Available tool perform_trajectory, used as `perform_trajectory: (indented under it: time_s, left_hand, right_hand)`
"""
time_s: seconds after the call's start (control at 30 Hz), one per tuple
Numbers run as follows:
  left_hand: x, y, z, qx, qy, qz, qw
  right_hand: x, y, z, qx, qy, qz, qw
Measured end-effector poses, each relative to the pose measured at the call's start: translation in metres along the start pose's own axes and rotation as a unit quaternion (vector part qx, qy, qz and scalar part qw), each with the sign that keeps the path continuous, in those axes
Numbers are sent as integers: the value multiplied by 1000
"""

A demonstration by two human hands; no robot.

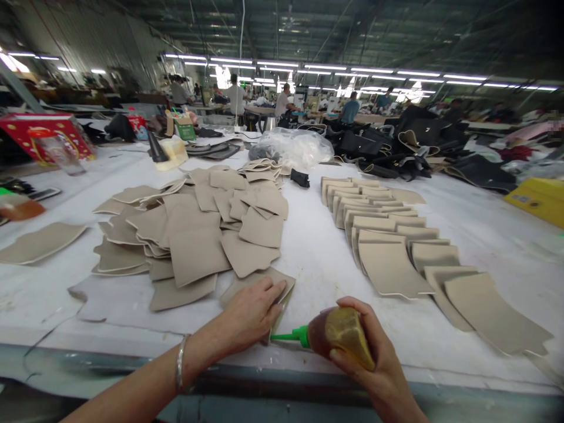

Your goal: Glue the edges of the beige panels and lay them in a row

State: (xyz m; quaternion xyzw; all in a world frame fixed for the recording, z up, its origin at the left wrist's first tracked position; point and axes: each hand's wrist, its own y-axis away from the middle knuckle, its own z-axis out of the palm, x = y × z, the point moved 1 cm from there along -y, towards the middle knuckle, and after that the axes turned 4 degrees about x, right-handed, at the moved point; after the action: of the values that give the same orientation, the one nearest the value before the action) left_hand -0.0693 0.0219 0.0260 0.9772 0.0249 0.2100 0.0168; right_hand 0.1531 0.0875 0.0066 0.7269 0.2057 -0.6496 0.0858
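My left hand (pixel 253 308), with a silver bangle at the wrist, rests on a beige leather-like piece (pixel 284 279) near the table's front edge. Its fingers are stretched out over the piece and press it down; part of the piece is hidden under the hand. In my right hand (pixel 374 341) is a squeeze bottle (pixel 339 335) of amber-brown liquid, tilted on its side. The bottle's thin green nozzle (pixel 286 336) points left and touches or nearly touches the piece's near edge. Just beyond my left hand lies a loose heap of similar beige pieces (pixel 194 241).
Overlapping beige pieces (pixel 388 264) stand in two rows at the right. Further back are a clear plastic bag (pixel 295 147), black bag parts (pixel 370 144), a yellow box (pixel 537 200), a red box (pixel 66 135) and a clear cup (pixel 61 153). Several people work in the background.
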Motion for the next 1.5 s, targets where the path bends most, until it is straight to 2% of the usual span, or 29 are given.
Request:
perform_trajectory:
  time_s: [0.1,0.23,0.37,0.43,0.63,0.73,0.87,1.0,1.13,1.37,1.5]
  left_hand:
    - [-1,0,1,0,0,2,1000]
    - [-1,-1,2,-2,1,-2,1000]
    - [-1,-1,2,-9,0,-1,1000]
    - [0,-2,2,-15,-2,-2,1000]
    - [1,-6,2,-28,-8,-6,1000]
    - [1,-7,2,-26,-9,-3,1000]
    - [1,-9,3,-26,-3,0,1000]
    - [0,-10,5,-24,-6,1,1000]
    - [0,-9,5,-23,-10,1,1000]
    - [-1,-9,6,-18,0,4,1000]
    - [-2,-10,6,-22,5,0,1000]
  right_hand:
    - [2,-2,-3,-5,10,-4,1000]
    - [4,-3,-5,25,32,-24,999]
    - [9,0,-3,-11,-14,-10,1000]
    - [13,-3,-5,-9,-4,-14,1000]
    - [19,-27,-22,31,71,-80,994]
    - [20,-26,-23,6,78,-103,992]
    - [21,-21,-22,-39,56,-89,994]
    - [20,-24,-25,3,87,-101,991]
    - [18,-21,-23,-21,57,-100,993]
    - [15,-22,-22,35,10,-55,998]
    - [17,-19,-15,-11,-27,-28,999]
